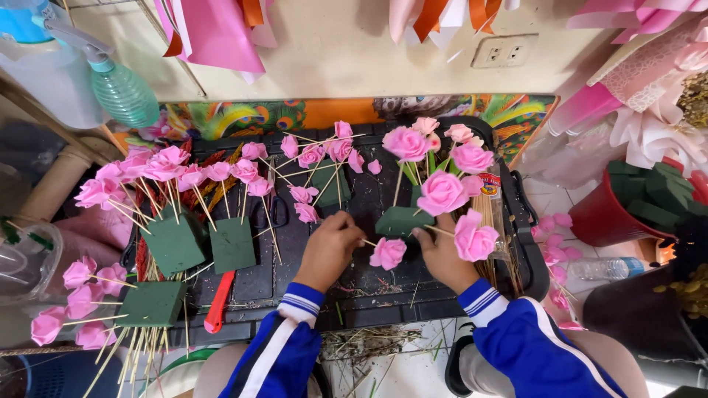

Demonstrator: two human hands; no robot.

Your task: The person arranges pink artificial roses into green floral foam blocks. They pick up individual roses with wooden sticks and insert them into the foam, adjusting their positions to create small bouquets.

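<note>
My left hand (330, 249) pinches a thin wooden stick with a pink foam rose (388, 253) on its end, lying between both hands. My right hand (441, 256) grips a green foam block (400, 220) over the black tray (365, 291). Several pink roses on sticks (442, 193) stand stuck in that block, one rose (475, 238) right beside my right thumb. Both sleeves are blue with white stripes.
More green foam blocks (173, 243) (233, 245) (153, 303) bristle with pink roses at the left. A red-handled tool (218, 306) lies on the tray. A spray bottle (122, 90) stands far left; a red bucket of green foam (619, 206) at right.
</note>
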